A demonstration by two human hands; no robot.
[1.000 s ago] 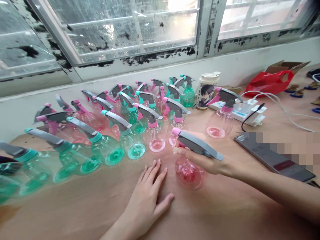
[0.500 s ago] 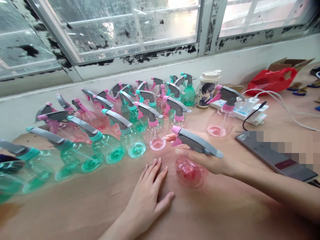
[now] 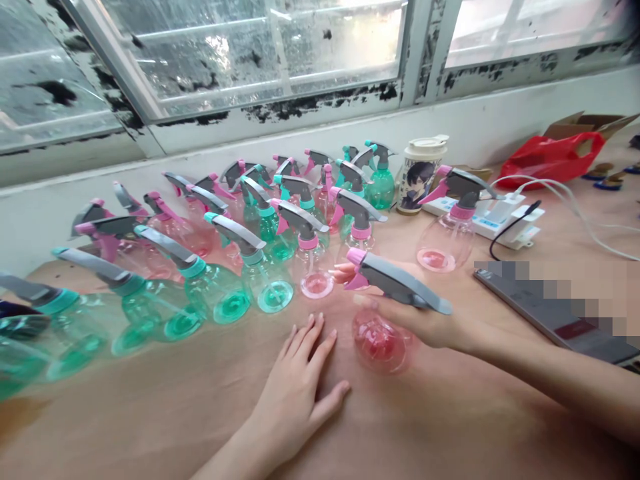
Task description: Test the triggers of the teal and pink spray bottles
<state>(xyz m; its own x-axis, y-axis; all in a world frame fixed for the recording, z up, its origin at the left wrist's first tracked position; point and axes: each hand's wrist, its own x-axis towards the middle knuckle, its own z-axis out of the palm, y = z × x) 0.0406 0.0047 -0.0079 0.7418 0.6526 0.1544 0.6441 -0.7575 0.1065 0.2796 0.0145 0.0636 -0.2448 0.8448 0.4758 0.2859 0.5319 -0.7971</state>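
Spray bottle with a pink nozzle stands on the desk, the right hand around its neck; I cannot tell whether those outstretched fingers grip. Left hand lies flat nearby, fingers spread. Other green and pink bottles crowd toward the wall.
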